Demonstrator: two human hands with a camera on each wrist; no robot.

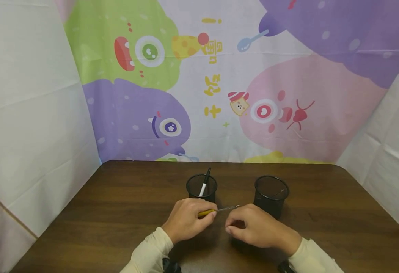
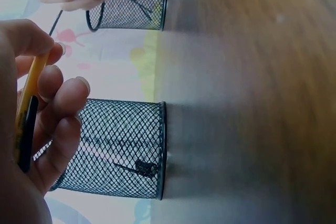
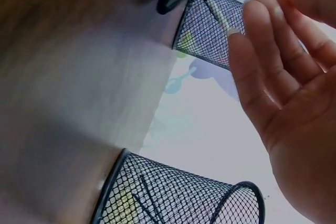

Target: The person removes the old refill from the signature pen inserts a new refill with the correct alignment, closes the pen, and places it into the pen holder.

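My left hand [image 1: 190, 218] grips a small screwdriver [image 1: 206, 213] by its yellow handle, which has a black part in the left wrist view. The thin metal shaft points right, toward my right hand [image 1: 259, 225]. That hand hovers over the table with its fingers loosely bent and no held thing visible; its fingertips are near the shaft. Behind the left hand stands a black mesh pen holder [image 2: 121, 148] with a white, black-capped marker [image 1: 204, 184] leaning in it. A second mesh pen holder [image 1: 270, 203], behind the right hand, has thin dark items [image 3: 149, 198] inside.
Both pen holders stand upright on the dark brown wooden table [image 1: 117, 212]. A cartoon-printed cloth [image 1: 220, 140] hangs behind the table's far edge, with pale cloth walls [image 1: 39, 113] at the sides. Black wrist gear [image 1: 171, 265] shows at the left sleeve.
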